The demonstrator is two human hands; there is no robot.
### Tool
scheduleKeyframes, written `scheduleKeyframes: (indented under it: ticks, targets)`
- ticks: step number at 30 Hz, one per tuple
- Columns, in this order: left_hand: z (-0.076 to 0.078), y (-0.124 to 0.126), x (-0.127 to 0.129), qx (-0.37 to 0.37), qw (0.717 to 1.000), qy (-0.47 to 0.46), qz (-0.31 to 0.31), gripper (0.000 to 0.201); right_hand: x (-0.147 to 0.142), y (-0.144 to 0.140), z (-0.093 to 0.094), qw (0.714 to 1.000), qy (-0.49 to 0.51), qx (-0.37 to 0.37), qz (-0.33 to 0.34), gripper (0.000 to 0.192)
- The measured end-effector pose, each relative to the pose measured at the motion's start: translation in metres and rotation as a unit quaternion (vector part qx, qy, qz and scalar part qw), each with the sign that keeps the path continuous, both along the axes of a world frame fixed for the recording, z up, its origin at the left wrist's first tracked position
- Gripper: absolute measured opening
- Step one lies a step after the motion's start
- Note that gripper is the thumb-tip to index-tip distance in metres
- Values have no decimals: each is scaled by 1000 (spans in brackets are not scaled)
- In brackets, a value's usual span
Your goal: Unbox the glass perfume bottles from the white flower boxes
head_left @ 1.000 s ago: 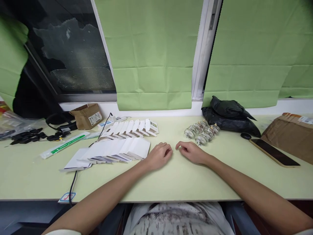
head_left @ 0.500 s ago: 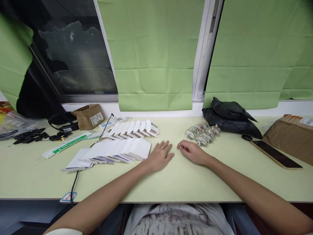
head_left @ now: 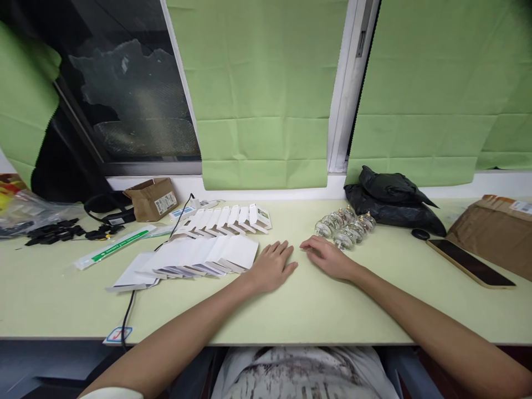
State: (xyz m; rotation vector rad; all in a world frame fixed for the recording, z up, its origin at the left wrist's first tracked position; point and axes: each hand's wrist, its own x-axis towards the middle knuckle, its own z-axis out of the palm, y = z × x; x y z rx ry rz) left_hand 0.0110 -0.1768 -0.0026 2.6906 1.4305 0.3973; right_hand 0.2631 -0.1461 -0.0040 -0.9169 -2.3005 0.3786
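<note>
My left hand (head_left: 272,267) lies palm down on the pale green table, fingers spread and holding nothing. Just left of it is a row of overlapping flat white cardboard pieces (head_left: 199,256), which look like folded boxes. Behind these stands a row of small white boxes (head_left: 226,219) with open ends. My right hand (head_left: 328,257) rests on the table with loosely bent fingers, the thumb apart from them, and nothing visible in it. Close behind it sit several clear, silvery round items with gold-coloured tips (head_left: 344,227), in two rows; their exact kind is unclear.
A black plastic bag (head_left: 390,199) lies at the back right, near a phone (head_left: 469,263), a small black oval object (head_left: 420,234) and a large brown carton (head_left: 494,235). On the left are an open brown box (head_left: 152,199), a green-and-white packet (head_left: 116,246), black parts (head_left: 54,231) and a black cable (head_left: 128,313).
Both hands stay resting in nearly the same places. The whole view has shifted very slightly; no object has visibly moved on the table.
</note>
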Motion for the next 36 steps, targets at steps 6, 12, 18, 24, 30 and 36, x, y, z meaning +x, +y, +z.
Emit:
scheduleKeyframes:
  ticks: [6, 12, 18, 24, 30, 36]
  targets:
    - [2, -3, 2, 37, 999, 1, -4, 55, 4, 5, -12, 997, -61, -43, -1, 49]
    - [7, -2, 0, 54, 999, -7, -8, 43, 1, 4, -13, 995, -63, -72, 21, 56]
    - [20, 15, -11, 118, 992, -2, 38, 31, 2, 6, -13, 995, -63, -76, 24, 57]
    - [14, 31, -32, 171, 976, 13, 136, 32, 5, 9, -13, 993, -74, -87, 24, 60]
    - [12, 34, -33, 162, 973, 78, 148, 36, 6, 8, -12, 993, -68, -89, 25, 59]
    - [16, 31, -25, 154, 979, 59, 117, 36, 6, 10, -14, 995, -56, -81, 22, 55]
